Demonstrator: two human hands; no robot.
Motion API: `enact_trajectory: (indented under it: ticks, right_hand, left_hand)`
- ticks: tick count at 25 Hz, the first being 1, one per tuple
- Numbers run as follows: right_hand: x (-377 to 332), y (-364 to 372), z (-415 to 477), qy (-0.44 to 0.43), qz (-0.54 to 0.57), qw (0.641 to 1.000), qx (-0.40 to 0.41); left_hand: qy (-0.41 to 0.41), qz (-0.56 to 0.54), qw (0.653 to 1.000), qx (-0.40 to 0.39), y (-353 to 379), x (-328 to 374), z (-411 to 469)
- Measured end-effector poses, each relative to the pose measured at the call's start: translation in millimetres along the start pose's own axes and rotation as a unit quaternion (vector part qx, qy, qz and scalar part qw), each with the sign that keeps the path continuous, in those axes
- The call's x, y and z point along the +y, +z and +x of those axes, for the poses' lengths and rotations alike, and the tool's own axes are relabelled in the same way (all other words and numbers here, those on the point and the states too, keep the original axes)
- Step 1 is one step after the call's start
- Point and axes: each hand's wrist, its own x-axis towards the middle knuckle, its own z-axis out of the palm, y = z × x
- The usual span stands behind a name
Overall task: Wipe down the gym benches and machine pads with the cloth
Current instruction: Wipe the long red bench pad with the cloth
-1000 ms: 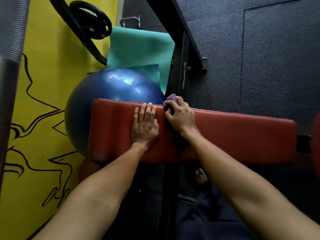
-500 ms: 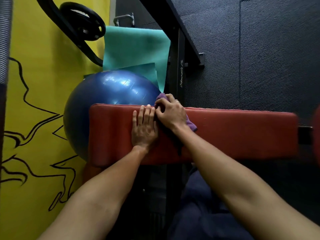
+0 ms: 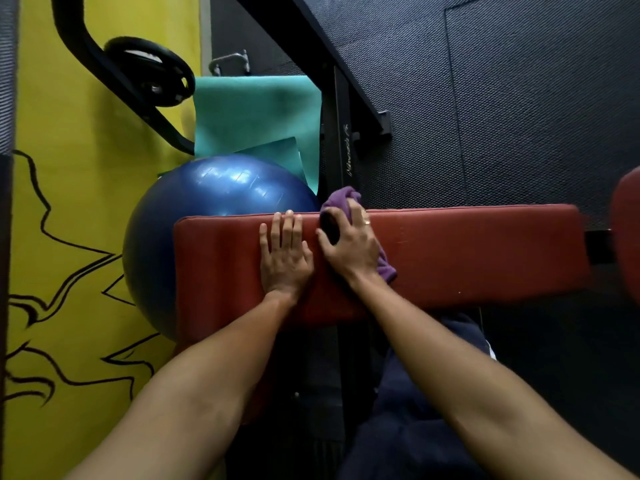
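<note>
A long red padded bench (image 3: 467, 258) runs across the middle of the head view. My left hand (image 3: 284, 252) lies flat on the pad with straight fingers that reach its far edge. Right beside it, my right hand (image 3: 349, 242) grips a purple cloth (image 3: 338, 199) and holds it against the pad's far edge. Cloth bunches out past the fingertips, and a corner shows by the wrist. Most of the cloth is hidden under the hand.
A big blue exercise ball (image 3: 207, 216) sits against the bench's left end. Beyond it stand a teal mat (image 3: 256, 116), a black weight plate (image 3: 152, 76) on a curved black frame, and a yellow wall (image 3: 69, 237). Black rubber flooring (image 3: 519, 116) lies beyond the bench. Another red pad (image 3: 628, 230) shows at far right.
My right hand with the cloth has stayed at the pad's far edge, and more cloth now bunches past the fingertips. My left hand has stayed flat beside it.
</note>
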Motion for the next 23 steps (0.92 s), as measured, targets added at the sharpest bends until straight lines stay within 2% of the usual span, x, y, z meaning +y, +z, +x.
enact_trajectory:
  ticks: [2,4,8,10,13,15,17,19,21,23]
  right_hand:
    - [32.4,-4.3,-32.8,-0.039,0.009,0.999,0.021]
    - [67.2,-10.5,-54.8,-0.031,-0.004,0.998,0.046]
    - [77.0,-11.1,-23.8,0.166,0.024,0.98,0.109]
    - [49.9,-7.6,-1.4,0.213,0.057,0.969,0.114]
    - [14.0,6.1,-19.9,0.112,0.049,0.988,0.093]
    - [26.7,9.0,-58.8,0.054,0.043,0.994,0.087]
    - [60.1,1.2,-86.5,0.033,0.025,0.994,0.101]
    - [90.2,-11.3,-81.8,0.106,0.021,0.987,0.119]
    - [98.0,-14.4,-53.4,0.23,0.042,0.961,0.15]
    - [78.3,-11.2,-32.0,0.276,0.072,0.946,0.151]
  left_hand:
    - [0.002,-0.002,1.0,0.0,-1.2,0.8,-0.1]
    - [0.011,0.006,1.0,0.0,-2.8,-0.1,0.0]
    - [-0.003,-0.004,1.0,-0.006,-7.6,4.6,5.3]
    - [0.016,-0.015,1.0,-0.012,-6.6,11.7,8.9]
    - [0.076,-0.037,0.996,-0.021,0.5,22.6,12.2]
    - [0.092,-0.044,0.994,-0.026,4.0,31.2,10.1]
    - [0.13,-0.049,0.99,-0.035,7.9,38.1,3.0]
    - [0.148,-0.044,0.987,-0.031,9.0,42.4,-2.7]
    - [0.151,-0.037,0.987,-0.035,10.0,42.6,-2.4]
    - [0.149,-0.026,0.988,-0.035,12.2,42.3,-3.9]
